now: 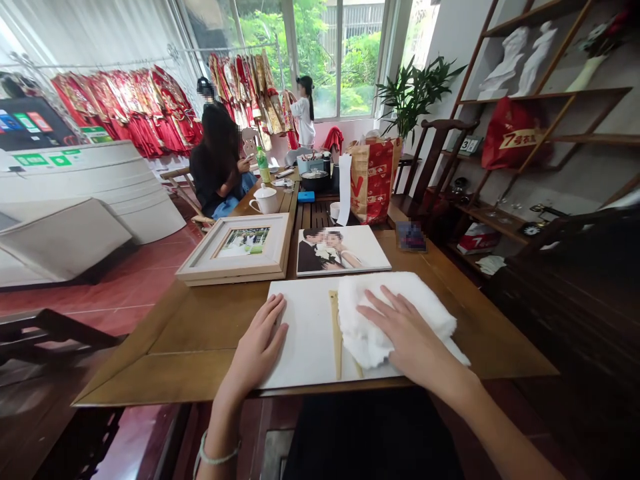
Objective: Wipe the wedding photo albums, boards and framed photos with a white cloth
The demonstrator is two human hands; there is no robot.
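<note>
A white panel (305, 333) lies flat at the near edge of the wooden table, with tan strips (335, 333) on its surface that look like part of a folding stand. My left hand (261, 340) rests on the panel's left edge, fingers stretched out and holding nothing. Under my right hand (397, 327), a folded white towel (425, 300) covers the right part of the panel. That hand lies flat on the towel with its fingers spread. The lower ends of the strips pass beneath the towel, so part of them is hidden.
Beyond the panel lie a photo print (345, 250) and a stack of light wooden picture frames (240, 250). Farther back are a lidded white cup (265, 199), a green bottle (263, 165) and a red-and-tan paper bag (375, 180). A person (215, 160) sits at the table's left side.
</note>
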